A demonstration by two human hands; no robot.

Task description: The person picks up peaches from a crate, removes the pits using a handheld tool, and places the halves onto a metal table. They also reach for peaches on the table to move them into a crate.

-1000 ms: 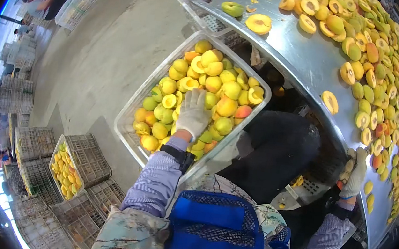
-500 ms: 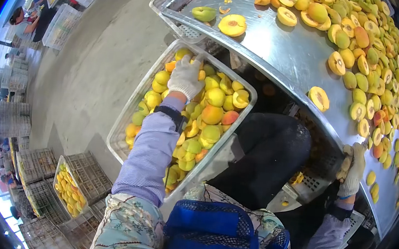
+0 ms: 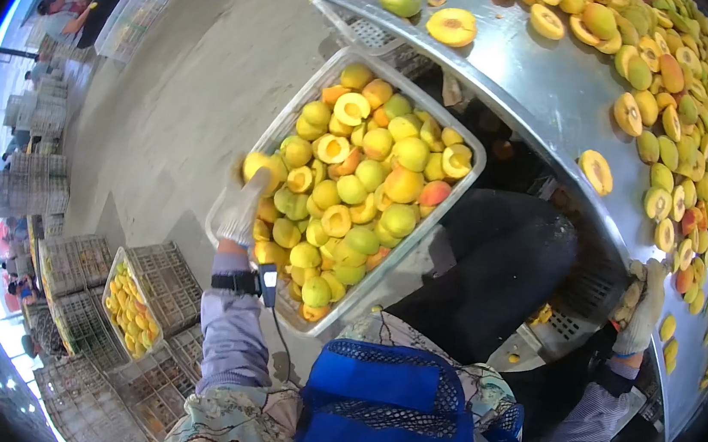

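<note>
My left hand, in a pale knit glove, is at the left rim of a plastic crate with its fingers closed around a yellow peach. Whole-looking and halved peaches fill this crate, some cut faces showing pit hollows. On the right, my gloved right hand is closed at the edge of the metal table, its fingers curled over the rim and stained brown. Cut peaches lie in a heap on that tabletop. One large half and a greenish piece lie near its left corner.
My dark-trousered knee is between crate and table. Stacked crates stand at the lower left, one holding yellow fruit. Farther off, a person sits beside a white crate.
My left hand has moved from the fruit at the crate's far end back to its left rim, now with a peach in it. My right hand stays at the table edge. The view has shifted slightly.
</note>
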